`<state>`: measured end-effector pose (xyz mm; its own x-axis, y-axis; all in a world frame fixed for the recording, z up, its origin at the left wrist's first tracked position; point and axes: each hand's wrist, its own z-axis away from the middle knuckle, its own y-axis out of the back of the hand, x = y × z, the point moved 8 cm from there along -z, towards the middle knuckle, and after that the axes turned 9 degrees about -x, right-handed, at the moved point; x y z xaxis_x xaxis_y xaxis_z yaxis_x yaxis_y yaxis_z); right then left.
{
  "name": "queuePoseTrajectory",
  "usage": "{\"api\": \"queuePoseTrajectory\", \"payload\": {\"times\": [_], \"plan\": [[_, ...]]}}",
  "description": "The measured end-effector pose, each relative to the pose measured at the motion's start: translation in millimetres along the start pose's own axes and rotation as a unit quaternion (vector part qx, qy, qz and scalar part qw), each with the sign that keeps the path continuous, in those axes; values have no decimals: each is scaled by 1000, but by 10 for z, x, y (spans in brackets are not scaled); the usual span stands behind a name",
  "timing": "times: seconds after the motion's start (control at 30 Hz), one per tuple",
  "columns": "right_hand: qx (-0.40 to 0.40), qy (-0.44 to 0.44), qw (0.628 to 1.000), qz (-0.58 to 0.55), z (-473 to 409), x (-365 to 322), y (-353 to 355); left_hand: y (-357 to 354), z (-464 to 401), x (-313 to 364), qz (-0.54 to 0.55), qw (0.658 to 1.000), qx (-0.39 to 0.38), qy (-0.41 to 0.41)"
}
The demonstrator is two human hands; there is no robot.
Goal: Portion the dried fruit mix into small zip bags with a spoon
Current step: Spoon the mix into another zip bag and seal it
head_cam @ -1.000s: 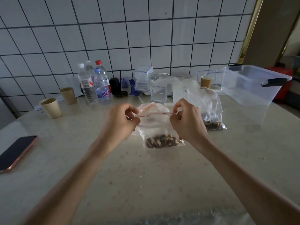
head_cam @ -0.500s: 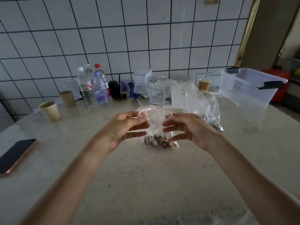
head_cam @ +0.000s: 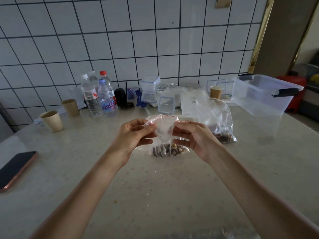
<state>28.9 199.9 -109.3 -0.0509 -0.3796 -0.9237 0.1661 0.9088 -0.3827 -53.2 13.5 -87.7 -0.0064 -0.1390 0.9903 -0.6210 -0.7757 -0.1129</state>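
At the far left of the frame a phone (head_cam: pixel 16 168) is lying on the tabletop (head_cam: pixel 155 195), and two paper cups (head_cam: pixel 51 121) and some water bottles (head_cam: pixel 99 95) are standing further back toward the tiled wall. Near the middle, the left hand (head_cam: pixel 133 135) is pinching the upper left side of a small zip bag (head_cam: pixel 164 133) between thumb and fingers, the other fingers only loosely curled. The bag is standing just above the tabletop at the centre of the frame, with a small portion of dried fruit mix (head_cam: pixel 170 150) sitting in its bottom. The right hand (head_cam: pixel 193 137) is gripping the bag's right side in the same way, fingers fairly straight. The red strip along the top is curving across the bag's mouth; whether it is pressed closed cannot be told. Judging by this, one portion is already in and the bag is being closed or smoothed. Just right of the hands, a bigger bag (head_cam: pixel 215 121) is holding more mix, so further portions seem left. No spoon is showing. A clear bin (head_cam: pixel 262 95) is sitting at the upper right.
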Motion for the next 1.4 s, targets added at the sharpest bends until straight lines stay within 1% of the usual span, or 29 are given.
{"api": "queuePoseTrajectory", "payload": {"times": [0.1,0.2,0.27,0.33,0.37,0.4,0.43,0.5,0.53,0.57,0.6,0.63,0.67,0.7,0.73,0.77,0.8,0.87,0.93,1.03,1.1,1.17,1.23,1.3,1.33,1.4], "plan": [[-6,-9,1000,4,-38,5,-98,-52,-2,48,-9,1000,-9,4],[36,-13,998,45,-66,3,-101,-21,-2,55,-43,999,12,17],[74,12,990,121,-50,-92,-72,44,10,98,-88,995,49,16],[106,65,963,241,-13,-271,-59,114,24,188,-146,986,86,1],[110,97,940,309,15,-366,-96,131,35,248,-183,978,99,-12],[107,128,908,384,47,-450,-165,133,51,328,-241,964,111,-34],[99,161,864,466,83,-520,-268,104,72,431,-322,937,118,-65],[80,218,753,616,145,-588,-499,-13,142,608,-495,852,127,-113],[72,236,714,655,163,-596,-578,-57,165,653,-549,818,128,-115],[69,237,703,667,158,-599,-596,-78,171,671,-577,801,123,-104],[70,220,714,661,136,-599,-561,-71,154,664,-589,796,114,-79],[70,180,743,640,96,-584,-488,-45,117,633,-588,802,95,-43],[64,127,785,603,52,-546,-397,-11,77,578,-566,822,65,1],[57,67,833,546,13,-480,-296,8,45,506,-520,852,28,48],[49,8,881,470,-16,-397,-199,16,32,436,-463,882,-6,89],[40,-44,921,385,-25,-314,-131,12,31,390,-416,901,-32,119],[27,-87,946,311,-27,-245,-96,9,29,364,-388,910,-50,135],[-9,-139,966,220,-31,-164,-97,-4,15,325,-343,924,-72,154],[-47,-162,971,171,-33,-129,-132,-22,4,275,-274,942,-85,172],[-74,-166,972,146,-38,-133,-161,-52,-26,215,-174,961,-102,192],[-61,-145,973,169,-54,-177,-142,-53,-32,191,-140,963,-104,204],[-36,-94,968,232,-82,-273,-106,-25,-35,211,-138,965,-87,204],[-22,-19,954,298,-93,-410,-131,43,-60,288,-189,964,-49,180],[-9,55,925,375,-73,-520,-202,91,-92,432,-294,948,-8,123],[2,85,898,431,-57,-563,-251,86,-105,535,-367,927,9,73],[25,137,820,555,-27,-611,-377,17,-93,732,-511,857,46,-44]]}}
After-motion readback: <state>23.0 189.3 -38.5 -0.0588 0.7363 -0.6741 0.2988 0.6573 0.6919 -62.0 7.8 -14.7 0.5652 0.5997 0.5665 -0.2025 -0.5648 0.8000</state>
